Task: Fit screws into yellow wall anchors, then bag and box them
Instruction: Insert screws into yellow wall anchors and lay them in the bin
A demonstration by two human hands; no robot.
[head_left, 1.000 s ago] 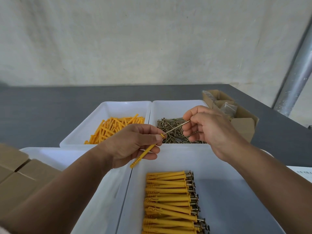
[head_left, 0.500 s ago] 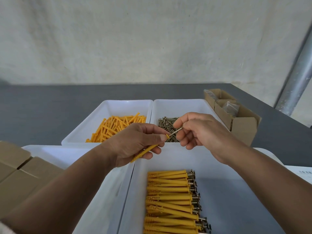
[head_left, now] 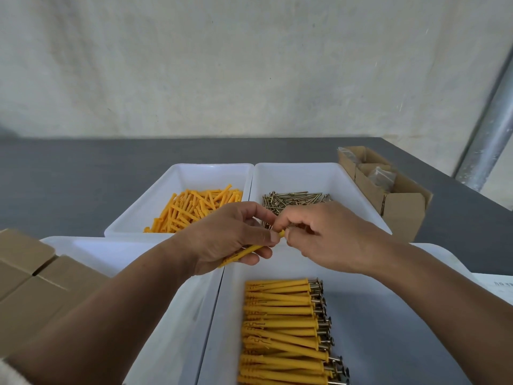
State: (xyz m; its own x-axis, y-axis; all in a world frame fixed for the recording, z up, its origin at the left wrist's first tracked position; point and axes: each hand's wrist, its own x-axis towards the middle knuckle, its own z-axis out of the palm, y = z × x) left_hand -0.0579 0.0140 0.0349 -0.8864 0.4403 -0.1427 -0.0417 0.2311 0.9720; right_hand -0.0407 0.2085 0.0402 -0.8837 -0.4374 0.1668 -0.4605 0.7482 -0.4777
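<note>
My left hand (head_left: 227, 240) grips a yellow wall anchor (head_left: 249, 250) slanting down to the left, its open end poking out by my thumb. My right hand (head_left: 327, 240) pinches a screw at that open end; its shaft is almost wholly inside the anchor and the head is hidden by my fingers. Behind my hands a white tray (head_left: 177, 173) holds loose yellow anchors (head_left: 194, 209), and a second white tray (head_left: 347, 176) holds loose screws (head_left: 294, 198). In the near white tray (head_left: 416, 343) lie several finished anchors with screws (head_left: 286, 329) in a neat row.
Another white tray (head_left: 91, 254) lies at the near left under my left forearm. Closed cardboard boxes (head_left: 27, 282) sit at the far left. An open cardboard box (head_left: 399, 207) with clear bags stands at the right rear. A metal post (head_left: 488, 129) rises at the right.
My right hand has moved left toward my left hand, pushing the screw from mostly exposed to nearly fully inside the anchor. The left hand has held the anchor nearly still.
</note>
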